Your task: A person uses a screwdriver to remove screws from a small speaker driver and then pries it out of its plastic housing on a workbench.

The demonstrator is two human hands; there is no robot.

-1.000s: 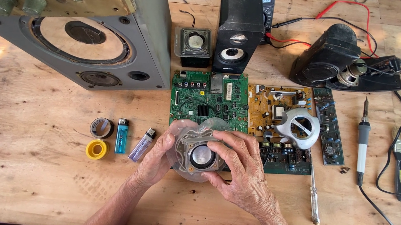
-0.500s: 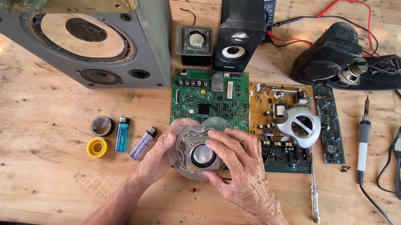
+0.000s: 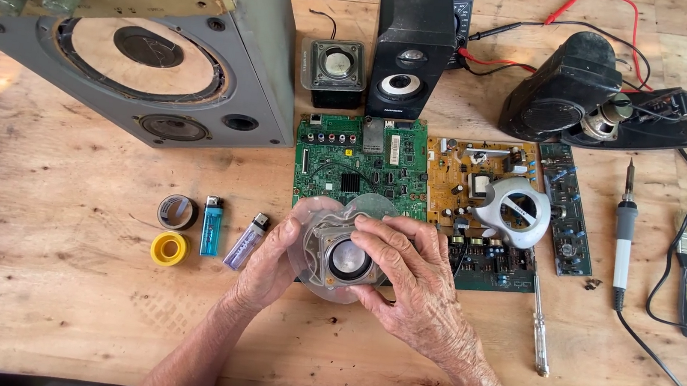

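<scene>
Head view: you are gripping the small speaker driver [image 3: 343, 253] between both hands, left hand [image 3: 271, 258] closed on its left rim, right hand [image 3: 403, 273] covering its right, just below the green circuit board [image 3: 361, 165].

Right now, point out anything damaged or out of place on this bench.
The big grey speaker cabinet lies tilted on its side, its top edge ragged and torn. The black speaker at the back right lies opened, its driver hanging out.
</scene>
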